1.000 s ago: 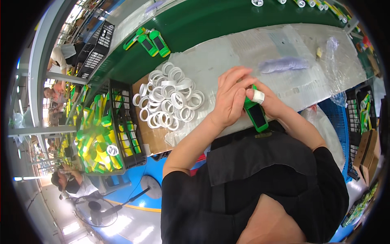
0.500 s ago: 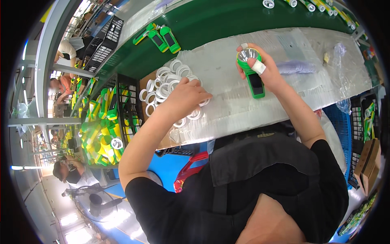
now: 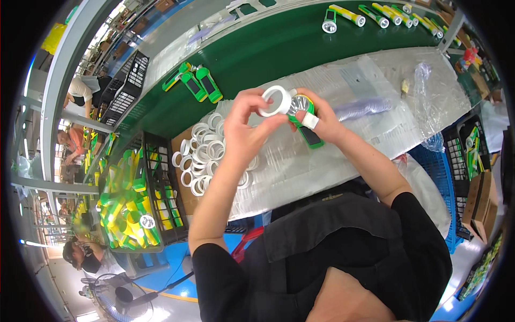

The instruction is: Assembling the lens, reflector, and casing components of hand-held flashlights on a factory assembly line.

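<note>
My left hand pinches a white plastic ring between thumb and fingers. The ring is tilted and right beside the head of a green flashlight; I cannot tell whether they touch. My right hand, with white tape round its fingertips, is wrapped about the flashlight's head. The flashlight's silvery reflector faces up, and its handle with a dark panel points down toward me. Left of my hands lies a heap of white rings, partly behind my left forearm.
A crate of green and yellow flashlight parts stands at the left. Three green flashlights lie beyond the ring heap. More flashlights line the far right of the green surface. Stacked clear discs lie on the plastic-covered worktop.
My left hand has lifted a white ring from the heap and brought it right, to the flashlight. My right hand has moved left and nearer with the flashlight. The view has shifted somewhat.
</note>
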`<state>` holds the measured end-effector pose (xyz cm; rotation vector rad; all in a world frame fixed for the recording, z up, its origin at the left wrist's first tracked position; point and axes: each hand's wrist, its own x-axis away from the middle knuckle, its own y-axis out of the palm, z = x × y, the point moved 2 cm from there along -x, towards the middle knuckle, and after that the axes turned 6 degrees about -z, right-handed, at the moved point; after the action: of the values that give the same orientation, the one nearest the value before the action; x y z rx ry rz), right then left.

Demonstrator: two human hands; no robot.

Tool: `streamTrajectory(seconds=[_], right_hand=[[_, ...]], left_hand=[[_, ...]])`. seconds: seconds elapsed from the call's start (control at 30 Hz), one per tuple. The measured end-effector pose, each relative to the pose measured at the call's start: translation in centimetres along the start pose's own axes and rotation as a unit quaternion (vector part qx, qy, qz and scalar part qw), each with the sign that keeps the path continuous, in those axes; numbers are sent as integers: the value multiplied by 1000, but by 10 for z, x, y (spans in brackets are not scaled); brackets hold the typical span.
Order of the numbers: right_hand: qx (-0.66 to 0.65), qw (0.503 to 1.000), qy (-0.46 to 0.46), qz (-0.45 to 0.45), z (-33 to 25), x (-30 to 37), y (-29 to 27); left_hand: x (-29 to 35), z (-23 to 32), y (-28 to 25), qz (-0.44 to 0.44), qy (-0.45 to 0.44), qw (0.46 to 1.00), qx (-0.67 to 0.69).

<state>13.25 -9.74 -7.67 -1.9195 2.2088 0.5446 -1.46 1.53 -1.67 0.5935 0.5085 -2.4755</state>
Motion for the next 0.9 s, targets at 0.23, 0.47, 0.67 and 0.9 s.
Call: streamTrajectory(seconds=[0.23, 0.47, 0.67, 0.9], right_hand=[[-4, 999, -9, -30, 2, 2, -7], [22, 995, -95, 21, -18, 0, -10], [440, 888, -105, -83, -88, 1, -58], [556, 769, 27, -315, -131, -31, -42]], left_hand=[[-3, 1, 20, -24, 116, 963, -242], [-8, 12, 20, -82, 119, 949, -282], [-17, 22, 39, -125, 120, 936, -307], [-16, 4, 65, -106, 53, 962, -247]])
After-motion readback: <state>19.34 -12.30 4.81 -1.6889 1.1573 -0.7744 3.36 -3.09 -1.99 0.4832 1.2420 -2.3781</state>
